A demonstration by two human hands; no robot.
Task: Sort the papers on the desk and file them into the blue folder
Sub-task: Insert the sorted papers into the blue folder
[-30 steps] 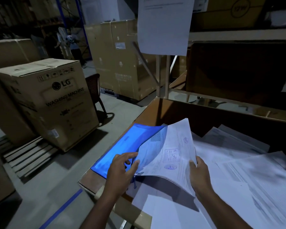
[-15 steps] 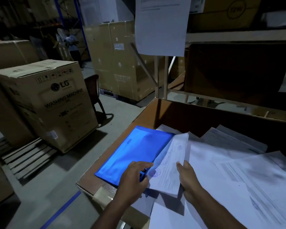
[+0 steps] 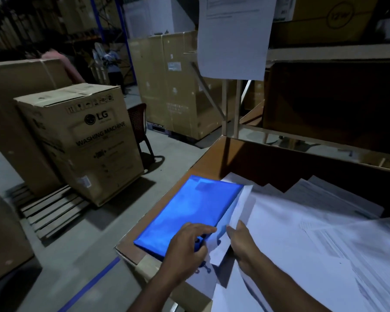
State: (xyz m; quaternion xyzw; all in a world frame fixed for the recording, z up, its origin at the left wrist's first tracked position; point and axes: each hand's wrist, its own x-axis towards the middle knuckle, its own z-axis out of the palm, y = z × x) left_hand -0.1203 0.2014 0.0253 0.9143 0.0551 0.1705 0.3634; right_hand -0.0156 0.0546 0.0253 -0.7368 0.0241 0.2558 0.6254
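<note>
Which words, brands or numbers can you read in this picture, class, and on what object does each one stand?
"LG": on the front of the cardboard box on the pallet.
"WASHING MACHINE": same box, below the logo.
Small print and handling symbols on that box: too small to read.
Hanging sheet: printed lines blurred.
Papers on the desk: print too faint.
Round logo on the upper right box: unreadable.

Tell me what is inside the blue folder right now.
White sheets stick out of the blue folder along its right edge, and the right hand holds them there. The left hand rests on the cover, which hides how many sheets lie inside.
</note>
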